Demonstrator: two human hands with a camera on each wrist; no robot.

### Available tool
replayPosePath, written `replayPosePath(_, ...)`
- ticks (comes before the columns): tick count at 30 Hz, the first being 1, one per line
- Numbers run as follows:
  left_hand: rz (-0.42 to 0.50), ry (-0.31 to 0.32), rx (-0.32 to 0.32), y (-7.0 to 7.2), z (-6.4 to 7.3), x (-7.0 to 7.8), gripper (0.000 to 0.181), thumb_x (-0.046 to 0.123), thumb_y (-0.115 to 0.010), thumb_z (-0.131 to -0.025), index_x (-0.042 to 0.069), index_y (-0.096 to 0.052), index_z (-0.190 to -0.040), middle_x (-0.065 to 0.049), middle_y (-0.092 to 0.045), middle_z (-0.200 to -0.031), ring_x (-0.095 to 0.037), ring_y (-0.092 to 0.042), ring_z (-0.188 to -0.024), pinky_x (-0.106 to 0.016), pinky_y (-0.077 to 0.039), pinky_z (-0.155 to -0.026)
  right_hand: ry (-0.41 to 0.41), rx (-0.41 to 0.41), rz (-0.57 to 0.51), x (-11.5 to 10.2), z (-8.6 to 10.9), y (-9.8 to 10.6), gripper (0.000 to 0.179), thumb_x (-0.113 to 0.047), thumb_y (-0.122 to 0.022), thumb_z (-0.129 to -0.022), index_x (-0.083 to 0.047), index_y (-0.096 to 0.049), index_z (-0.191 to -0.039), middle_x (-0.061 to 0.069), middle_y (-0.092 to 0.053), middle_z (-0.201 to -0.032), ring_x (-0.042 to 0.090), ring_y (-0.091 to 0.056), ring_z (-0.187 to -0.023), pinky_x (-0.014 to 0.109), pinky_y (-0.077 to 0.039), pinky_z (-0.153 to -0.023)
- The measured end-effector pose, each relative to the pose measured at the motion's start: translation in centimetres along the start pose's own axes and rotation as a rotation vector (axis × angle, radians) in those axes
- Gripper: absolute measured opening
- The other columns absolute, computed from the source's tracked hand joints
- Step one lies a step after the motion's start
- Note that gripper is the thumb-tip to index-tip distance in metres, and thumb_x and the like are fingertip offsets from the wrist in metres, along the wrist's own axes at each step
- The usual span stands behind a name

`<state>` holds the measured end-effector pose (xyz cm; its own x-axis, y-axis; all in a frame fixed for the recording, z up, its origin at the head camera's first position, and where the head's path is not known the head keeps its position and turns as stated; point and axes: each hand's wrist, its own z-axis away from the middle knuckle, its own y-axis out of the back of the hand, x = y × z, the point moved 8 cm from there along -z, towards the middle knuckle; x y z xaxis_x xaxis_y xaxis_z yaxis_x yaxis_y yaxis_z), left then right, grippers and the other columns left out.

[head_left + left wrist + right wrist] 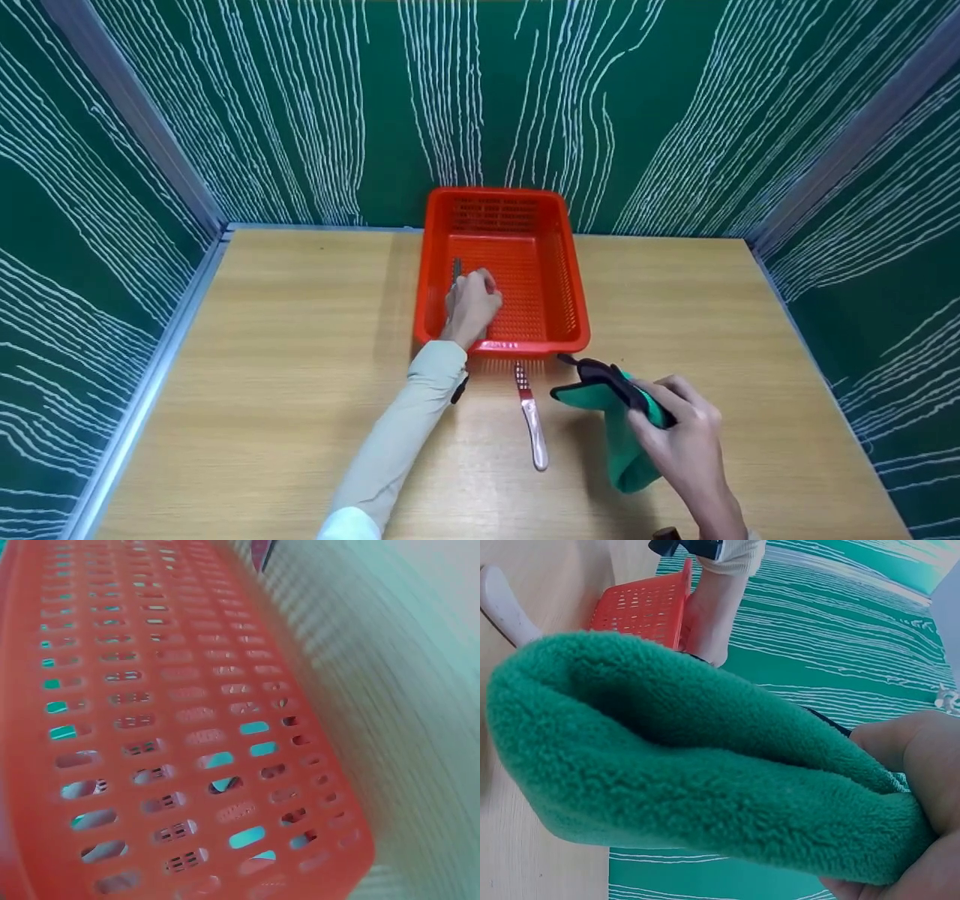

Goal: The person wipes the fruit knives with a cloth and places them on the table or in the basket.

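Observation:
My left hand (474, 301) is inside the red plastic basket (581, 330), fingers bent, over a thin dark grey utensil (457, 266). It covers most of that utensil, so whether it grips it is unclear. The left wrist view shows only the basket's slotted wall (172, 675), not the hand. With thumb and fingers, my right hand (686, 424) pinches a folded green fleece cloth (626, 442) with black trim. This cloth (705, 787) hangs above the table, right of a knife (534, 431). The knife has a pale handle and a red-and-white checkered look on its blade.
Behind the basket, a dark green wall (495, 90) with white wavy lines borders the wooden table (300, 360). Similar side panels (892, 322) and grey frame bars (165, 360) enclose it left and right. The knife lies just in front of the basket.

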<state>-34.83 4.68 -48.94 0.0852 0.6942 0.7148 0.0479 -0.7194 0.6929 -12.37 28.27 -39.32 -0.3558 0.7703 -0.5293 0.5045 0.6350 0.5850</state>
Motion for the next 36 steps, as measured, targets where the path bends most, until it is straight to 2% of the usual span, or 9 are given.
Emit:
replayPosePath(3, 0.062, -0.014, 0.04, 0.6, 0.5, 0.1, 0.011, 0.017, -0.066, -0.087, 0.013, -0.065, -0.097, 0.002, -0.06, -0.079, -0.016, -0.055, -0.07, -0.029, -0.047, -0.064, 0.011, 0.019, -0.009, 0.0, 0.0, 0.1, 0.029, 0.01, -0.073, -0.063, -0.006, -0.076, -0.087, 0.0, -0.06, -0.078, 0.013, -0.05, -0.062, 0.012, -0.039, -0.053)
replayPosePath(9, 0.19, -0.087, 0.107, 1.7, 1.2, 0.7, 0.009, 0.013, -0.067, -0.086, 0.014, -0.067, -0.095, 0.003, -0.063, -0.082, -0.012, -0.059, -0.073, -0.03, -0.051, -0.067, 0.038, 0.058, -0.042, 0.1, -0.1, 0.4, 0.029, 0.012, -0.072, -0.061, -0.004, -0.075, -0.086, 0.002, -0.061, -0.076, 0.012, -0.05, -0.061, 0.013, -0.038, -0.052)
replayPosePath(14, 0.33, -0.141, 0.115, 2.3, 1.9, 0.8, 0.01, 0.007, -0.066, -0.086, 0.011, -0.067, -0.095, 0.0, -0.065, -0.083, -0.011, -0.061, -0.074, -0.025, -0.053, -0.069, 0.027, 0.071, -0.068, 0.5, 0.1, 0.5, 0.03, 0.013, -0.069, -0.061, -0.004, -0.075, -0.085, 0.003, -0.061, -0.075, 0.009, -0.049, -0.06, 0.014, -0.035, -0.051)
replayPosePath(18, 0.433, -0.148, 0.11, 2.6, 3.0, 0.6, 0.013, 0.005, -0.065, -0.087, 0.011, -0.067, -0.099, 0.001, -0.065, -0.087, -0.012, -0.06, -0.077, -0.022, -0.054, -0.069, 0.014, 0.086, -0.06, 0.7, 0.2, 0.5, 0.03, 0.014, -0.07, -0.061, -0.004, -0.075, -0.084, 0.002, -0.062, -0.075, 0.009, -0.049, -0.061, 0.014, -0.035, -0.051)
replayPosePath(22, 0.524, -0.155, 0.152, 3.1, 4.2, 0.3, 0.014, 0.007, -0.066, -0.088, 0.012, -0.067, -0.101, 0.001, -0.064, -0.092, -0.012, -0.06, -0.08, -0.022, -0.055, -0.07, -0.011, 0.095, -0.055, 0.9, 0.2, 0.6, 0.028, 0.013, -0.071, -0.063, -0.004, -0.075, -0.084, 0.003, -0.062, -0.076, 0.011, -0.049, -0.062, 0.013, -0.036, -0.053)
replayPosePath(28, 0.561, -0.212, 0.237, 4.2, 6.7, 0.8, 0.014, 0.007, -0.067, -0.087, 0.011, -0.068, -0.1, 0.0, -0.067, -0.092, -0.011, -0.061, -0.081, -0.026, -0.055, -0.073, -0.047, 0.113, -0.053, 1.4, 0.2, 0.7, 0.025, 0.01, -0.071, -0.066, -0.003, -0.075, -0.087, 0.004, -0.063, -0.078, 0.011, -0.051, -0.064, 0.009, -0.039, -0.057)
replayPosePath(33, 0.564, -0.25, 0.26, 4.2, 9.0, 1.5, 0.016, 0.003, -0.066, -0.085, 0.012, -0.067, -0.098, 0.001, -0.067, -0.09, -0.01, -0.062, -0.08, -0.027, -0.055, -0.071, -0.061, 0.157, -0.067, 1.7, 0.2, 0.9, 0.024, 0.012, -0.07, -0.066, -0.001, -0.075, -0.086, 0.008, -0.063, -0.077, 0.007, -0.051, -0.064, 0.007, -0.04, -0.057)
replayPosePath(36, 0.561, -0.292, 0.259, 3.8, 10.2, 2.0, 0.017, -0.001, -0.066, -0.083, 0.01, -0.067, -0.096, 0.0, -0.068, -0.089, -0.01, -0.062, -0.079, -0.027, -0.056, -0.07, -0.079, 0.178, -0.088, 1.2, -0.2, 1.0, 0.022, 0.014, -0.068, -0.066, 0.003, -0.074, -0.085, 0.011, -0.062, -0.076, 0.004, -0.05, -0.064, 0.007, -0.039, -0.056)
